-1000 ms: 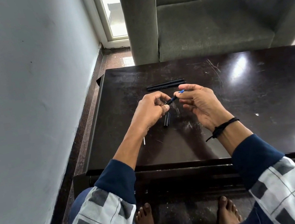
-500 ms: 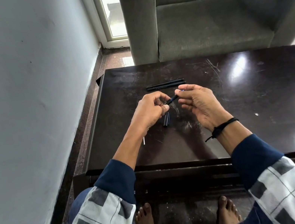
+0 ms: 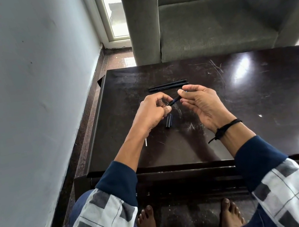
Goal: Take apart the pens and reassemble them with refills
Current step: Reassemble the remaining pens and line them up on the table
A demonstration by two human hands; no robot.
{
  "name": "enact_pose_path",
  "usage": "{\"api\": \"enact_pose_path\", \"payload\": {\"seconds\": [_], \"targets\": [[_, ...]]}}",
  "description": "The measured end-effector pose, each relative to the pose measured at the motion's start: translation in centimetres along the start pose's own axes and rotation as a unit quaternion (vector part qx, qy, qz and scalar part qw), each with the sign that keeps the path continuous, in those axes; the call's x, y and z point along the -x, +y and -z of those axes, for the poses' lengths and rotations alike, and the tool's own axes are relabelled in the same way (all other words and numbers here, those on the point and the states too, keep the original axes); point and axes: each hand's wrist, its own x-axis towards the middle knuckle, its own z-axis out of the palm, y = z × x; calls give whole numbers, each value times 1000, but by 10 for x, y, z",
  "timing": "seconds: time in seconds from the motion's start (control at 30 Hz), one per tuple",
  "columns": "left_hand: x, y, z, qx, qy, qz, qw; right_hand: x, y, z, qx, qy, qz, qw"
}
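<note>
- Head view: a thin white stick (image 3: pixel 146 142) lies on the dark table (image 3: pixel 261 93), left of the loose black pen cap (image 3: pixel 169 121).
- My left hand (image 3: pixel 153 111), just up-left of the cap, pinches one end of a black pen barrel (image 3: pixel 174 100).
- Two black pens (image 3: pixel 167 85) lie side by side beyond the cap.
- My right hand (image 3: pixel 204 103), right of the cap, pinches the barrel's other end.

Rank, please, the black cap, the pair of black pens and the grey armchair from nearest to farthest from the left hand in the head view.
1. The black cap: on the table, just below the left hand, on the person's side.
2. The pair of black pens: lying side by side beyond the hand, farther up the table.
3. The grey armchair: past the table's far edge.
</note>
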Motion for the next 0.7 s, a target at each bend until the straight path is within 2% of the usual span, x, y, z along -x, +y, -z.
{"api": "enact_pose_path", "payload": {"seconds": [0.13, 0.33, 0.7], "targets": [[0, -1, 0, -3, -1, 2, 1000, -2, 2, -1, 28, 4, 9, 1000], [1, 2, 0, -1, -2, -4, 1000, -1, -1, 0, 1, -10, 2, 1000], [0, 1, -1, -4, -2, 0, 1000, 0, 0, -2, 23, -3, 28, 999]]}}
